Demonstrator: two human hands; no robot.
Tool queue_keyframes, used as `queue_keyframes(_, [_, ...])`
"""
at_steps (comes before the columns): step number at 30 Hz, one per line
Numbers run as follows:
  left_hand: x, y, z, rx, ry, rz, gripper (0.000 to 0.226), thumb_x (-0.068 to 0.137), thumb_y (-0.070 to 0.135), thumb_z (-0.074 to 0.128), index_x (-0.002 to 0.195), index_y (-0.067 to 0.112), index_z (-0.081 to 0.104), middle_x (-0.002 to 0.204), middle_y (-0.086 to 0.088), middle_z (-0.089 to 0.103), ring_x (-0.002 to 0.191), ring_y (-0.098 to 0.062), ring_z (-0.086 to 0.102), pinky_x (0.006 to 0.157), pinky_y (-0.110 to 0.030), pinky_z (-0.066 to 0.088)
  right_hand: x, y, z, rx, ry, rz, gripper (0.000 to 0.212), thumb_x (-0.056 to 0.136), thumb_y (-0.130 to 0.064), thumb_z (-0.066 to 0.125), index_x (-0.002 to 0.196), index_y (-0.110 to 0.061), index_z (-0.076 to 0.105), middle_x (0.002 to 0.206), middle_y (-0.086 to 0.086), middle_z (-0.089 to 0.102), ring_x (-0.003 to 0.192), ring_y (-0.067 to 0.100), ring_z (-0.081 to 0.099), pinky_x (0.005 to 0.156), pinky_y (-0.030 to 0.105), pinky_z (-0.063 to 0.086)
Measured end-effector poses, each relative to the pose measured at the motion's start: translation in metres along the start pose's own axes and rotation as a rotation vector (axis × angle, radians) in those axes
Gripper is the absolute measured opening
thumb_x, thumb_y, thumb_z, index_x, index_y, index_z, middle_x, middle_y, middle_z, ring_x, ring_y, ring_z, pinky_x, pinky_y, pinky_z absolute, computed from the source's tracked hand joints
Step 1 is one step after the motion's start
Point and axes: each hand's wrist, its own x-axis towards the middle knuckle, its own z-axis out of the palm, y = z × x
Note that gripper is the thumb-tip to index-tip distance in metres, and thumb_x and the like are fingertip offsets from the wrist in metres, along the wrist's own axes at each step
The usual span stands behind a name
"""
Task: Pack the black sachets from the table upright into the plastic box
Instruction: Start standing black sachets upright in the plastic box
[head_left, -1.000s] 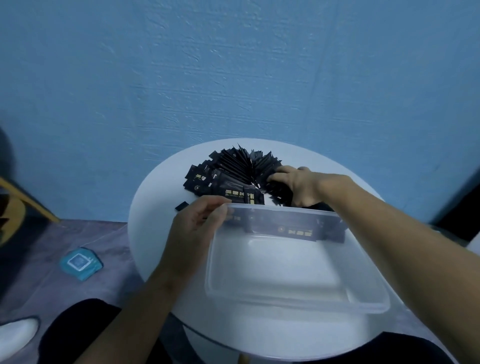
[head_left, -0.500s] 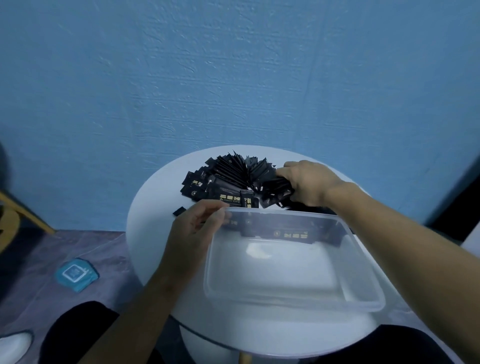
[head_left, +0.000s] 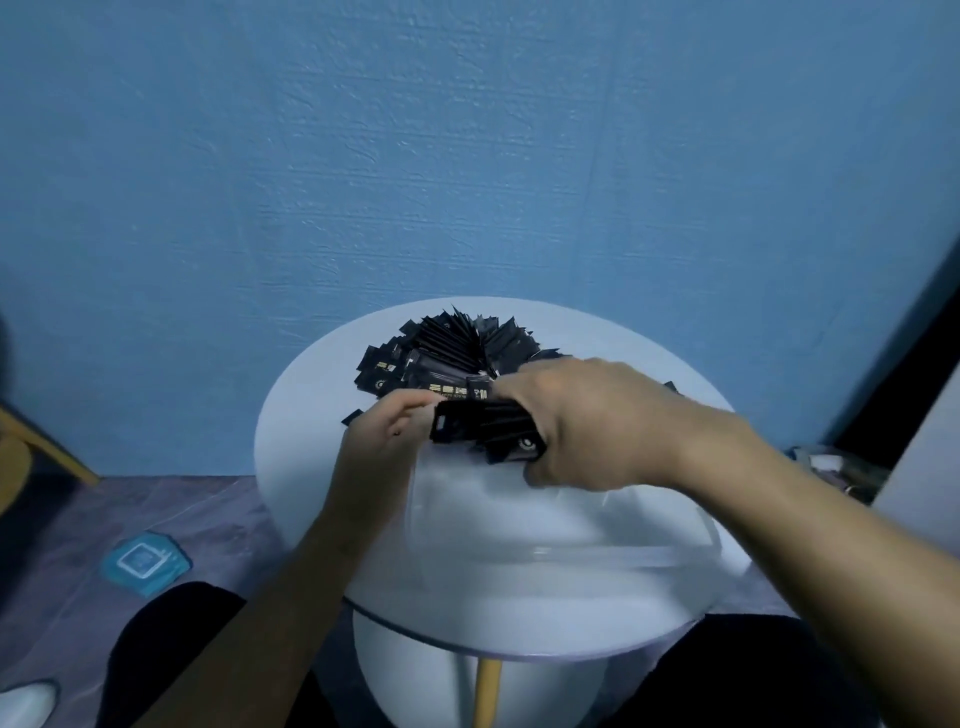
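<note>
sachets (head_left: 457, 353): black, gold print on some | plastic box (head_left: 571, 530): clear, colourless, faintly milky | table (head_left: 311, 431): white top | leg (head_left: 487, 691): yellow | wall (head_left: 467, 156): blue, rough brush-stroke texture | floor (head_left: 208, 499): grey-purple, marbled | packet (head_left: 145, 561): teal, white square motif | trousers (head_left: 171, 649): black | shoe (head_left: 26, 701): white
</note>
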Motion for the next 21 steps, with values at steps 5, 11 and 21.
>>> queue_keyframes(5, [-0.002,0.002,0.002,0.023,0.004,-0.005,0.013,0.095,0.006,0.063,0.098,0.013,0.074,0.088,0.006,0.076,0.079,0.002,0.067,0.07,-0.009,0.047,-0.002,0.01,0.026,0.08,-0.107,0.101,0.04,0.07,-0.049,0.074,0.099,-0.035,0.05,0.091,-0.01,0.066,0.087,0.022,0.062,0.079,0.04,0.055])
queue_keyframes(11, [0.0,-0.004,-0.003,0.058,-0.024,0.035,0.012,0.097,0.006,0.064,0.101,0.012,0.073,0.087,0.004,0.076,0.081,-0.003,0.069,0.073,-0.013,0.048,-0.011,0.028,0.029,0.181,-0.108,0.106,0.062,0.063,-0.068,0.078,0.116,-0.042,0.057,0.088,-0.021,0.062,0.089,0.01,0.063,0.08,0.03,0.052])
queue_keyframes(21, [-0.002,-0.004,-0.003,0.095,-0.018,0.116,0.011,0.097,0.013,0.063,0.101,0.014,0.073,0.089,0.003,0.076,0.083,0.0,0.068,0.076,-0.011,0.048,-0.014,0.026,0.042,0.243,-0.057,0.009,0.035,0.08,-0.044,0.08,0.111,-0.035,0.068,0.097,-0.018,0.064,0.086,0.003,0.059,0.082,0.029,0.051])
